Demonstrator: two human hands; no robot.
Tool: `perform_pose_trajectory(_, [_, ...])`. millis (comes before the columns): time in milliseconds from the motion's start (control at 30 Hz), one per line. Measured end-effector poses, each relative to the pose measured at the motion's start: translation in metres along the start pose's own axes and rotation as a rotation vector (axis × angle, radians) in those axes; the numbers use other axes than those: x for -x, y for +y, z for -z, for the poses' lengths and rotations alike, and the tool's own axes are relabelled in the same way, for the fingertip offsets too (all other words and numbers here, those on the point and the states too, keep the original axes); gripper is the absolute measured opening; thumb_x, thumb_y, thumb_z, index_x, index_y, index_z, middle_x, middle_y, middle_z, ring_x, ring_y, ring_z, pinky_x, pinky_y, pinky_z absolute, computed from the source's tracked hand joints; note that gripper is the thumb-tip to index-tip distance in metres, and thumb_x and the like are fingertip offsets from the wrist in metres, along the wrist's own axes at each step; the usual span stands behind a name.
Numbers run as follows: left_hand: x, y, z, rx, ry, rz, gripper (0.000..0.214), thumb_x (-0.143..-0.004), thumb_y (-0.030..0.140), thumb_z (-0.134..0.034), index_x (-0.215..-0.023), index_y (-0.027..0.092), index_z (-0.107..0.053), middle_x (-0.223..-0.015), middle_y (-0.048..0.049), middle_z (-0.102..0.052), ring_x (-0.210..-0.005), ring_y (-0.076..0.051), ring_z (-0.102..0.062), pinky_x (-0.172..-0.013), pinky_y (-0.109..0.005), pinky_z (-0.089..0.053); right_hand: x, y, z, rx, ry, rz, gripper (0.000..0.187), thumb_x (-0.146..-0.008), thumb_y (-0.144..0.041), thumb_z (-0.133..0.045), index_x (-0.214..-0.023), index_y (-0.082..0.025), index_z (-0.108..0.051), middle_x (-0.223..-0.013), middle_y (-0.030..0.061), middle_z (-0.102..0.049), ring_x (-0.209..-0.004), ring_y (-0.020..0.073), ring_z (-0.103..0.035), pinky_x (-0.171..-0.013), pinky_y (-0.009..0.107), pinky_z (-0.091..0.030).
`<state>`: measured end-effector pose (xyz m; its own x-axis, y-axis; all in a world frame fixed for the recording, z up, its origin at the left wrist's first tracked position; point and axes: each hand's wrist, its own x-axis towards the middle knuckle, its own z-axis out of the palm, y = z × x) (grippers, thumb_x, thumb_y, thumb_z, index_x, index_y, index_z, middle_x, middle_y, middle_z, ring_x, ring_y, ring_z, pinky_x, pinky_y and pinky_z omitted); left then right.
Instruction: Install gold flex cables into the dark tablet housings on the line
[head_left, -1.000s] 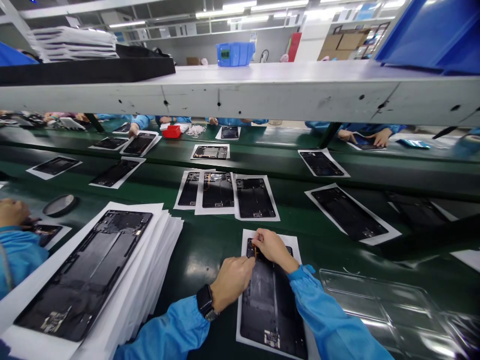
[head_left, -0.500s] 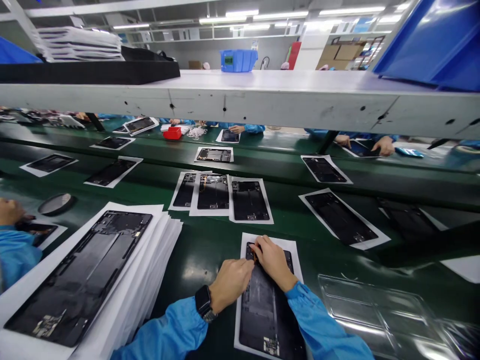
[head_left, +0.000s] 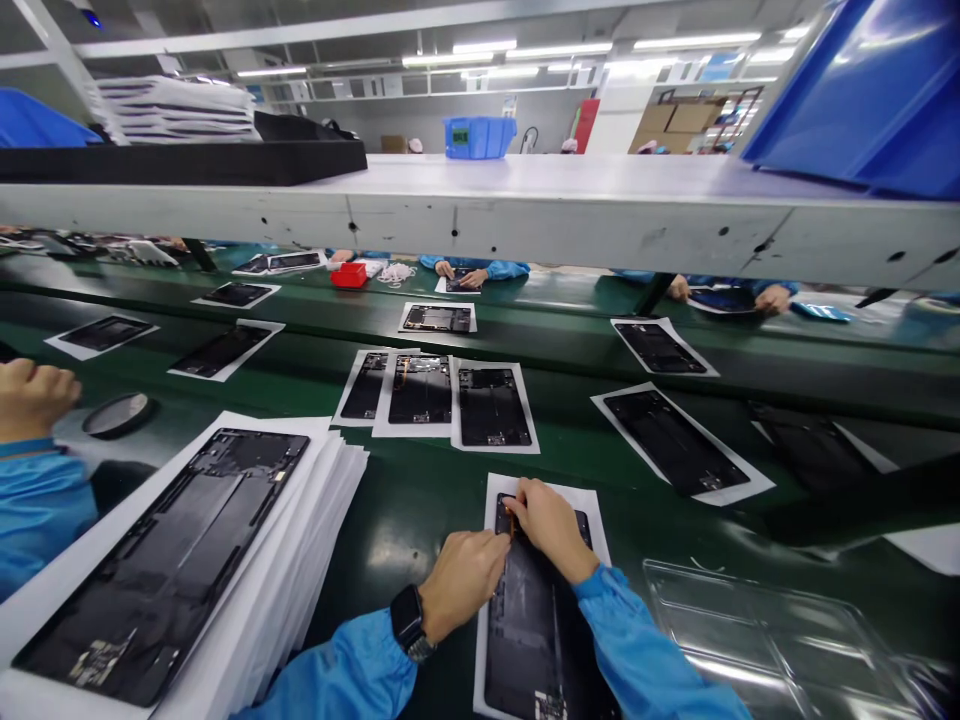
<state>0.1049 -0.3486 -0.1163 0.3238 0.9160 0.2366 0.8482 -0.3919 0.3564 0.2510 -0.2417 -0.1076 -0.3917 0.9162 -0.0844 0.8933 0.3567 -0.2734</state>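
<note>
A black tablet back housing [head_left: 525,630] lies on a white paper sheet [head_left: 594,510] in front of me. Near its upper left edge an orange flex cable [head_left: 511,521] shows between my hands. My right hand [head_left: 553,530] is closed, its fingertips pinching the cable's upper part. Coming from the left, my left hand [head_left: 463,578] is closed too, with its fingertips at the cable's lower end, partly hidden by the knuckles. A dark smartwatch [head_left: 407,614] is on my left wrist.
A tall stack of paper sheets [head_left: 330,520] with a tablet housing [head_left: 176,560] on top stands at left. Clear plastic trays [head_left: 780,630] lie at right. More housings [head_left: 491,408] rest on the green bench. Co-workers' hands [head_left: 34,398] work at left and across. A shelf [head_left: 555,225] spans above.
The view has tilted slightly upward. My hands stay at the same spot on the housing, with little movement. The co-worker's hand at left has lifted, and one across has brought a second hand to the work.
</note>
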Motion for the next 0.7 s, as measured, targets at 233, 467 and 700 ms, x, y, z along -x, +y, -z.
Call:
perform_pose_trajectory(233, [0.005,0.001,-0.003,-0.073,0.011,-0.121,0.018,-0.096,0.012,-0.045,-0.107,0.017,-0.059,-0.095,-0.0046,-0.063,-0.083,-0.018,-0.062,-0.072,-0.029,-0.052,-0.015,0.009,0.016,-0.033,-0.114,0.021,0.029,-0.084,-0.043,-0.070,-0.073,-0.021,-0.054,-0.073,0.0014,-0.063,-0.069,0.0178,-0.060,-0.055,0.027,-0.028])
perform_pose_trajectory(467, [0.008,-0.002,-0.004,-0.100,-0.028,-0.165,0.016,-0.096,0.012,-0.047,-0.107,0.015,-0.059,-0.096,-0.0053,-0.064,-0.083,-0.019,-0.061,-0.072,-0.032,-0.053,0.001,0.012,0.014,-0.004,-0.086,0.169,0.018,-0.089,-0.034,-0.066,-0.087,-0.020,-0.055,-0.089,0.0022,-0.061,-0.076,0.0169,-0.058,-0.062,0.028,-0.030])
perform_pose_trajectory(700, [0.006,0.000,-0.009,-0.087,0.053,-0.199,0.019,-0.097,0.014,-0.044,-0.106,0.014,-0.062,-0.105,-0.0079,-0.064,-0.090,-0.019,-0.061,-0.074,-0.031,-0.054,-0.002,0.015,0.016,-0.011,-0.094,0.212,0.022,-0.086,-0.036,-0.069,-0.086,-0.020,-0.055,-0.086,0.0007,-0.059,-0.073,0.0159,-0.058,-0.061,0.027,-0.031])
